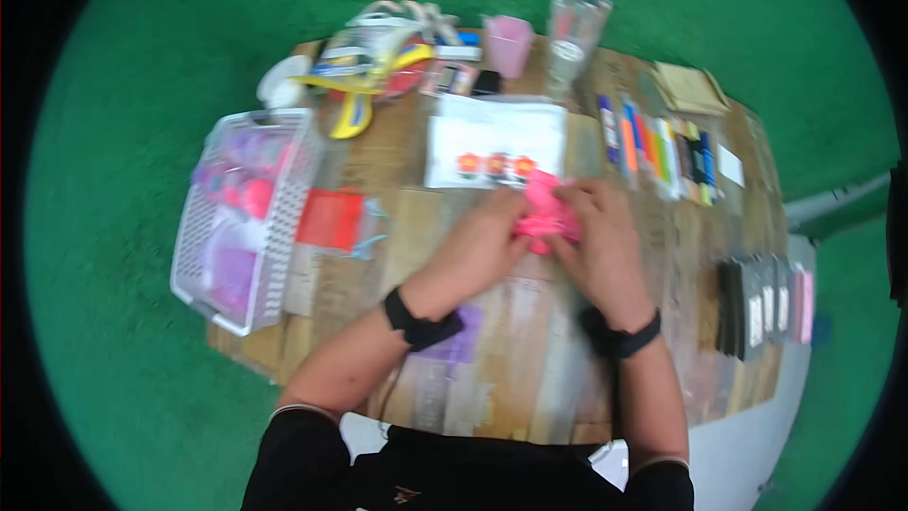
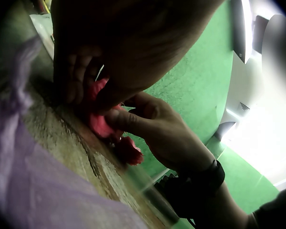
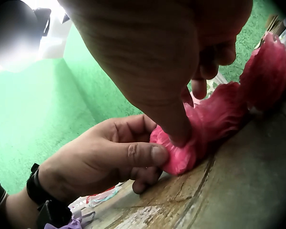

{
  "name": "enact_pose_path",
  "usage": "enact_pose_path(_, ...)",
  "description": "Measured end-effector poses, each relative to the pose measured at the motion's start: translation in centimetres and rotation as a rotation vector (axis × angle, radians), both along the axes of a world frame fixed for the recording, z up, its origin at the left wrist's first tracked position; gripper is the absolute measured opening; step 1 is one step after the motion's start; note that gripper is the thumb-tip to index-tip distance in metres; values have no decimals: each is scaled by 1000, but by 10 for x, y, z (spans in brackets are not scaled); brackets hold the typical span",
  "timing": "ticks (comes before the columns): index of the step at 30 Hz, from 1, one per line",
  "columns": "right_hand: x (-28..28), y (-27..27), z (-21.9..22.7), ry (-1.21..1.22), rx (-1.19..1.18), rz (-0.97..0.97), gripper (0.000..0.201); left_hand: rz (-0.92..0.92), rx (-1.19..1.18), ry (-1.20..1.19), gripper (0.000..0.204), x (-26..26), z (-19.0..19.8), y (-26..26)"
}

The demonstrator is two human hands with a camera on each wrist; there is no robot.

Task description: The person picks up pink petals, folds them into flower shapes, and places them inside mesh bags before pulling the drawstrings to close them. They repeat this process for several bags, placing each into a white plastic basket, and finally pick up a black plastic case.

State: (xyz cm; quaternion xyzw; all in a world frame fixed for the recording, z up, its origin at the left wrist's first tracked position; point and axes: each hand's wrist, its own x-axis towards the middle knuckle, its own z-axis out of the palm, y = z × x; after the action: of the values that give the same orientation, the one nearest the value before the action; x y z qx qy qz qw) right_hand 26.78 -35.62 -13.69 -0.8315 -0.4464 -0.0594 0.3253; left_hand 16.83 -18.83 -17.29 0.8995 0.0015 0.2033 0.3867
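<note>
Both hands work on a bunched, crinkled pink plastic bag (image 1: 543, 191) over the middle of the wooden table (image 1: 511, 360). My left hand (image 1: 480, 244) pinches its near left end between thumb and fingers, as the right wrist view shows on the pink folds (image 3: 219, 112). From the other side my right hand (image 1: 605, 241) grips it, thumb and fingers close together around the gathered part. A loose pink end (image 2: 129, 151) sticks out past the right thumb in the left wrist view. Part of the bag is hidden behind the fingers.
A white basket (image 1: 182, 260) of pink and purple items stands left, beside a flat red piece (image 1: 329, 220). A purple bag (image 1: 462, 339) lies under the left forearm. Ahead are a white sheet with flowers (image 1: 492, 118), pink cup (image 1: 510, 45), glass (image 1: 566, 61) and pens (image 1: 653, 151).
</note>
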Motion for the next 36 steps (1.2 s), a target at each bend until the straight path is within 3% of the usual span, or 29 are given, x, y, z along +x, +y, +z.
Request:
enact_pose_path(9,6,3,4,3,-51,19,42,21,-67,93,32,-1,4,1)
enact_pose_path(12,8,0,-1,-6,-25,20,36,10,0,-62,32,4,-5,4)
enact_pose_path(18,8,-1,-4,16,-6,-2,28,76,-185,209,45,1,18,0)
enact_pose_path(24,7,-2,-5,23,-13,17,27,-2,-119,156,54,3,10,4)
enact_pose_path(36,5,-4,-6,24,24,60,33,-21,-97,95,31,5,3,6)
